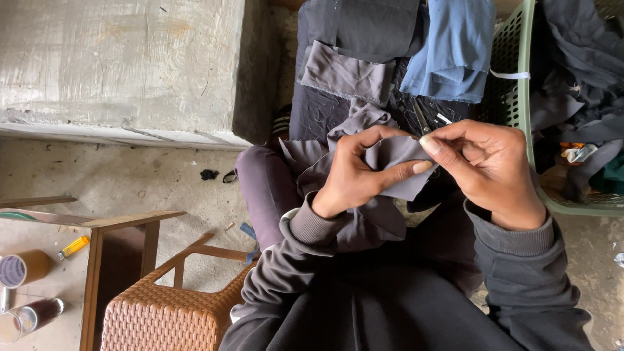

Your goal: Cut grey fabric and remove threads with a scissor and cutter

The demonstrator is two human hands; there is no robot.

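**Grey cloth pinched at centre frame**

Both hands clamp one grey cloth (pixel 396 162) at centre: left hand (pixel 354 175) with thumb over it, right hand (pixel 484 172) with fingertips closed on its edge. Keeping it taut between the grips looks wise. One green basket (pixel 520 97) at right, one wicker stool (pixel 169 315) lower left.

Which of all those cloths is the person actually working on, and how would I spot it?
Start at the green plastic basket on the right, then move left to the lap. There the left hand and right hand pinch a small grey cloth piece between them. Unlike the folded blue cloth beyond it, it is held up.
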